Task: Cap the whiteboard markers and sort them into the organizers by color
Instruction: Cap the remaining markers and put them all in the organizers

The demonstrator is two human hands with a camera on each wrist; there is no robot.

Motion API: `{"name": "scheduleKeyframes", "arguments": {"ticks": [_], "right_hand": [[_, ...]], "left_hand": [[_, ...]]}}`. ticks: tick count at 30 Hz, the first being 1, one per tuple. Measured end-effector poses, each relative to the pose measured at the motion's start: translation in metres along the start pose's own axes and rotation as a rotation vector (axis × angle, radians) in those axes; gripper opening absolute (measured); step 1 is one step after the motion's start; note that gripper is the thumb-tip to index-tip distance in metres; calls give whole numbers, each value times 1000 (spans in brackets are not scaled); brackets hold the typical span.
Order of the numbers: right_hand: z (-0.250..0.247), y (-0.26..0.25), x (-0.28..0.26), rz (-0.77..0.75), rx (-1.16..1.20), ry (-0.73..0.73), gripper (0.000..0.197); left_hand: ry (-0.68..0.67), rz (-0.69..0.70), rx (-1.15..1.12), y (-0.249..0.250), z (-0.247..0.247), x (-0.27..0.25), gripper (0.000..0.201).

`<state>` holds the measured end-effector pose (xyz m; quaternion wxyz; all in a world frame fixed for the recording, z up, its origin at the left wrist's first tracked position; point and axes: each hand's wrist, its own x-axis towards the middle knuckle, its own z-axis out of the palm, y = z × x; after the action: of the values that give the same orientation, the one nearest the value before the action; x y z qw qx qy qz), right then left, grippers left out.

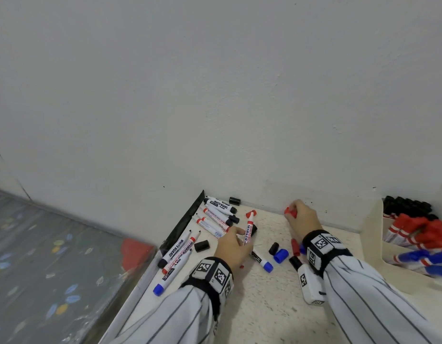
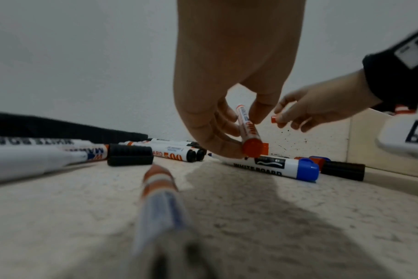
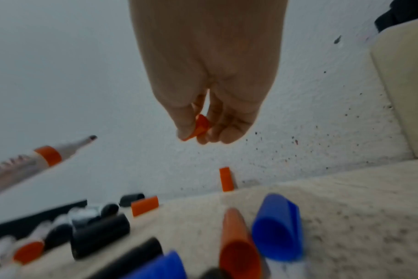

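Nearest to the person, both striped sleeves [image 1: 364, 294] are reaching forward over the speckled table [image 1: 264, 319], each wrist wearing a black band with square code tags. Just behind the left wrist a blue-ended marker [image 1: 165, 281] is lying in a loose bundle with a black and a red one.

The left hand [image 1: 231, 247] is curling its fingers [image 2: 260, 111] and thumb around a red whiteboard marker [image 1: 249, 228], holding it tilted with the uncapped tip pointing away, toward the wall. Between the two hands, on the table, a second blue-ended marker [image 1: 262, 260] is lying beside a loose blue cap [image 1: 280, 255], a black cap [image 1: 273, 247] and a red cap [image 1: 295, 247].

The right hand [image 1: 301, 219] is a little farther forward and is pinching a small red cap [image 3: 199, 127] between thumb and fingertips, its other fingers bending inward. This cap and the marker tip are near each other but apart.

To the right of the right hand a cream organizer [image 1: 373, 232] is standing, with black markers in the far compartment, red ones in the middle and blue ones in the nearest.

Beyond the left hand more uncapped markers [image 1: 218, 212] are lying in a heap beside a black strip at the table edge, and one black cap [image 1: 234, 200] is resting against the white wall [image 1: 215, 95].
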<state>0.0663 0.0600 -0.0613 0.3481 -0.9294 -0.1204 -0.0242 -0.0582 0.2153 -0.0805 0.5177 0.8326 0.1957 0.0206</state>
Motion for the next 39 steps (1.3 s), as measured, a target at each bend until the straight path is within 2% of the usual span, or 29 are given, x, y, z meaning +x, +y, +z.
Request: {"name": "scheduleKeyframes", "arguments": {"ticks": [3, 7, 12, 16, 20, 23, 26, 31, 39], "right_hand": [[-18, -10, -8, -130, 74, -83, 20], [-42, -17, -26, -231, -1, -188, 23], [-59, -2, -53, -209, 49, -178, 23], [-69, 13, -76, -217, 47, -271, 25], [-73, 29, -93, -221, 4, -281, 27], [-69, 36, -102, -158, 58, -291, 26], [-64, 36, -110, -65, 135, -236, 10], [-48, 33, -119, 52, 22, -281, 38], [-35, 38, -123, 61, 158, -132, 44]], "left_hand": [[-20, 63, 74, 9, 0, -8, 34], [-44, 140, 146, 19, 5, -22, 35], [-94, 190, 192, 23, 19, -46, 28], [-119, 222, 250, 20, 33, -62, 27], [-142, 236, 314, 19, 46, -71, 28], [-113, 295, 362, 15, 51, -73, 28], [-105, 279, 326, 12, 54, -72, 27], [-110, 263, 174, 5, 60, -70, 21], [-50, 318, 105, 1, 69, -68, 12]]}}
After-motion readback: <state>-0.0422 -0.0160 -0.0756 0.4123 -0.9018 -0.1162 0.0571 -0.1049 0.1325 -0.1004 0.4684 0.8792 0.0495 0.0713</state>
